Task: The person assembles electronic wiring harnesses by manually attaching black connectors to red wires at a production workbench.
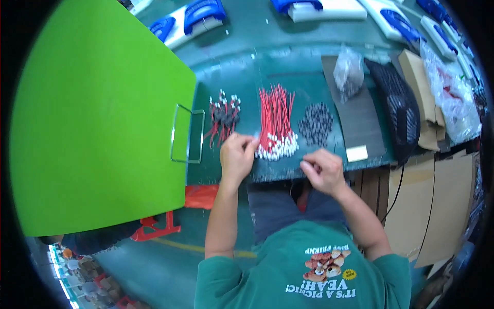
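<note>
A bundle of red wires [277,113] with white connectors [278,148] at the near ends lies in the middle of the green table. My left hand [238,157] is closed, thumb and finger pinched beside the bundle's left edge; whatever is between them is too small to make out. Just right of the white connectors, by the table's near edge, my right hand [325,169] is closed too, its grip hidden. Beyond it sits a pile of small black parts [316,123]. Left of the wires is a heap of red wires with black pieces and white connectors [224,117].
A tall green panel [103,118] borders the left, beside a metal wire stand [188,135]. To the right are a dark mat [357,118], a clear plastic bag [349,72], a white slip [357,153], a black mesh bag [399,108] and cardboard [424,98].
</note>
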The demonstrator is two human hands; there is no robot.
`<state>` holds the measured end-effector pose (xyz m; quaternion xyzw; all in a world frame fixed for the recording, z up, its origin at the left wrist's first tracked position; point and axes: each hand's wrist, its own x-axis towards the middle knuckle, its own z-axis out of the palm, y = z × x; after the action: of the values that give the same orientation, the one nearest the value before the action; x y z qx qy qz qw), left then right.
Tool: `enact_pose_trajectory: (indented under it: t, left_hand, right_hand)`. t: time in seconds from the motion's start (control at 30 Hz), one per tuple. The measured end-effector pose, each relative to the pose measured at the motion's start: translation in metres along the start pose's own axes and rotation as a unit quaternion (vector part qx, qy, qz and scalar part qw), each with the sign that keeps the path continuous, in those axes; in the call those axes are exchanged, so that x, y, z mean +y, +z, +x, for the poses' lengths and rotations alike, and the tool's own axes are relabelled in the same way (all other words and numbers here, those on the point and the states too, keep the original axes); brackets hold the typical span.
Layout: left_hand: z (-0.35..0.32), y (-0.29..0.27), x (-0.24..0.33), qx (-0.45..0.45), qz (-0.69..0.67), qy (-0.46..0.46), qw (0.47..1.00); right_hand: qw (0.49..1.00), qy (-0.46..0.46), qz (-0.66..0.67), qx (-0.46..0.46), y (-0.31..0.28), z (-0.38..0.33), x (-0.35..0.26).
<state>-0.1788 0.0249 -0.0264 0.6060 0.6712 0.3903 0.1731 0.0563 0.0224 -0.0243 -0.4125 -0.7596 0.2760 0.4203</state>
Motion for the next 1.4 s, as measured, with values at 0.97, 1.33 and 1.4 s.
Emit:
enact_pose_trajectory:
  t: [0.97, 1.33, 1.4]
  left_hand:
    - [-0.080, 0.028, 0.116, -0.074, -0.431, -0.074, 0.896]
    - [-0.050, 0.033, 0.118, -0.074, -0.170, 0.053, 0.981]
    - [-0.040, 0.046, 0.117, -0.076, -0.119, 0.112, 0.984]
  right_hand:
    - [0.839, 0.252, 0.481, -0.003, -0.062, 0.018, -0.040]
    - [0.886, 0.207, 0.370, 0.185, -0.142, -0.035, -0.023]
    - [0.896, 0.208, 0.348, 0.180, -0.142, -0.043, -0.016]
